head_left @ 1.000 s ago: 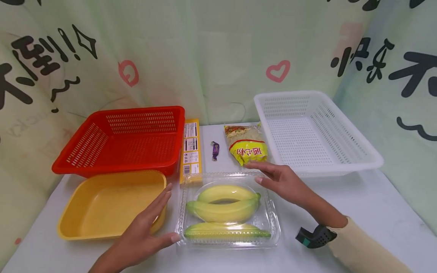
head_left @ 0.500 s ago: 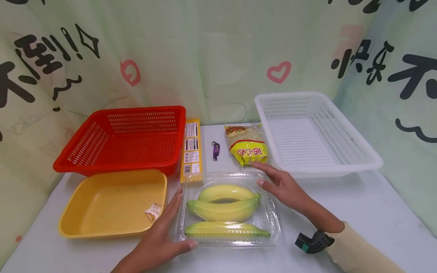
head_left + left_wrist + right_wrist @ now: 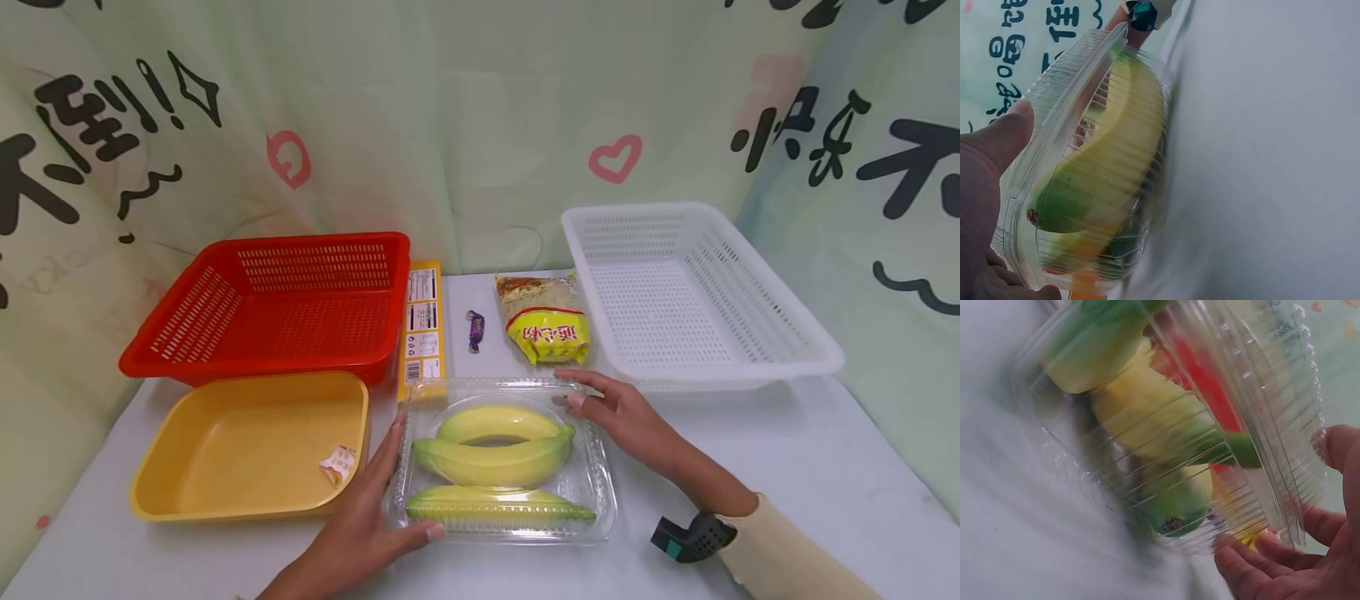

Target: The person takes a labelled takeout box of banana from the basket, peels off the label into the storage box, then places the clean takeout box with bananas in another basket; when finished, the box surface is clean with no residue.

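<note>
A clear plastic clamshell container (image 3: pixel 602 492) with a closed lid sits at the front middle of the table. Inside lie several yellow-green bananas (image 3: pixel 491 462). My left hand (image 3: pixel 358 521) holds the container's left side, fingers along the wall and thumb over the front left corner. In the left wrist view, that thumb (image 3: pixel 1013 134) lies against the lid, with fingertips at the lower wall. At the far right corner, my right hand (image 3: pixel 626 417) has its thumb on the lid and its fingers round the outer edge. The right wrist view shows those fingertips (image 3: pixel 1225 550) beneath the rim.
Left are a red basket (image 3: pixel 330 358) and a yellow tub (image 3: pixel 225 450) holding a small wrapped packet (image 3: pixel 339 463). Behind the container lie a yellow box (image 3: pixel 422 325), a purple-wrapped candy (image 3: pixel 476 332) and a food bag (image 3: pixel 551 329). A white basket (image 3: pixel 675 333) stands right.
My left hand has moved right, from beside the yellow tub onto the container, uncovering the wrapped packet. My right hand has closed in slightly on the far right corner.
</note>
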### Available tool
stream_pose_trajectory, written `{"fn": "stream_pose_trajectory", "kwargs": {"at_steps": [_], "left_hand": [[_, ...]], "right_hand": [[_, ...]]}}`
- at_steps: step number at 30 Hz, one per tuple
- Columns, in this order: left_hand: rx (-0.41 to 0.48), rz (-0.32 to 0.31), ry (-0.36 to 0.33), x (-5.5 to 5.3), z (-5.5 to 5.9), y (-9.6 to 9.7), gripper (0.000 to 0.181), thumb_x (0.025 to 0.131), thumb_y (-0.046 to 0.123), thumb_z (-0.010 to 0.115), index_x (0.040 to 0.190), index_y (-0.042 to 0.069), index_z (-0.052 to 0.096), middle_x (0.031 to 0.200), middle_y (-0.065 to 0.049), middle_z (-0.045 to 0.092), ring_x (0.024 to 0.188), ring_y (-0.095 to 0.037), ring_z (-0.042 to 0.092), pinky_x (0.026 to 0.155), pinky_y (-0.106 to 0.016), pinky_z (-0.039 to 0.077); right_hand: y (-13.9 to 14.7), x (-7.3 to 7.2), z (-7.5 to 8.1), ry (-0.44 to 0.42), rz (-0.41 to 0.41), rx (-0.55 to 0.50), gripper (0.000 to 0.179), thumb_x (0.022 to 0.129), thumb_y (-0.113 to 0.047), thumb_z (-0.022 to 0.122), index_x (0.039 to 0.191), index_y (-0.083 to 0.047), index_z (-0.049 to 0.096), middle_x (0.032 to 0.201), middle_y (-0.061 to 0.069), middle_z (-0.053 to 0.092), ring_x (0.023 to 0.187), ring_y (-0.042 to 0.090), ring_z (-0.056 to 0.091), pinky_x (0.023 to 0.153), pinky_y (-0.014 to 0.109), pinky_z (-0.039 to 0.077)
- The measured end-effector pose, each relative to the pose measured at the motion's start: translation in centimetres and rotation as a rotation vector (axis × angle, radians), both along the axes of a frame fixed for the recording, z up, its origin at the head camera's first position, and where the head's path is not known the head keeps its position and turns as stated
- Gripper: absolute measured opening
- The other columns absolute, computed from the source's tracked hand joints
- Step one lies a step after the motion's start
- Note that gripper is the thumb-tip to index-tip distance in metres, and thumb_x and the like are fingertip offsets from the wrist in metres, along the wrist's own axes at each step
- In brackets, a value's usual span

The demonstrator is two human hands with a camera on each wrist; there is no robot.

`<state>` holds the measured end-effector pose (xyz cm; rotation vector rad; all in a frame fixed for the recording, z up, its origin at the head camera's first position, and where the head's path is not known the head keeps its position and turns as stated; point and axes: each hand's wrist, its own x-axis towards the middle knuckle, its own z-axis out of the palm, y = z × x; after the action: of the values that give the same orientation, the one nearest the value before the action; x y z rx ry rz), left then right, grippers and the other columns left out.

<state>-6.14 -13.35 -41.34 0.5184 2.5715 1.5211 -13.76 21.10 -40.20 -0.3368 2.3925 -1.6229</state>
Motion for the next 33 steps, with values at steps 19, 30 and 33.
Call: {"fn": "stream_pose_trajectory", "kwargs": {"at_steps": [19, 30, 33], "left_hand": [[0.082, 0.02, -0.073, 0.0, 0.4, 0.4, 0.122, 0.066, 0.04, 0.088, 0.158, 0.023, 0.01, 0.16, 0.014, 0.009, 0.145, -0.011, 0.014, 0.11, -0.026, 0.023], [0.229, -0.053, 0.149, 0.0, 1.6, -0.4, 0.105, 0.075, 0.018, 0.085, 0.156, 0.013, 0.019, 0.16, -0.003, 0.019, 0.144, -0.017, 0.021, 0.107, -0.016, 0.026], [0.251, -0.058, 0.148, -0.1, 2.2, -0.7, 0.104, 0.075, 0.013, 0.084, 0.156, 0.013, 0.019, 0.161, -0.002, 0.018, 0.144, -0.017, 0.02, 0.106, -0.017, 0.027]], "right_hand": [[0.2, 0.2, 0.1, -0.032, 0.003, -0.001, 0.05, 0.102, -0.037, 0.049, 0.14, -0.004, 0.05, 0.128, 0.008, 0.063, 0.127, 0.026, 0.051, 0.103, 0.042, 0.042], [-0.1, 0.3, 1.8, 0.017, 0.007, 0.018, 0.05, 0.103, -0.038, 0.046, 0.144, -0.009, 0.047, 0.128, 0.008, 0.063, 0.126, 0.029, 0.051, 0.1, 0.048, 0.043], [0.0, 0.3, 2.5, 0.054, 0.029, 0.005, 0.048, 0.105, -0.036, 0.042, 0.143, -0.008, 0.048, 0.128, 0.009, 0.063, 0.126, 0.032, 0.051, 0.099, 0.052, 0.043]]}}
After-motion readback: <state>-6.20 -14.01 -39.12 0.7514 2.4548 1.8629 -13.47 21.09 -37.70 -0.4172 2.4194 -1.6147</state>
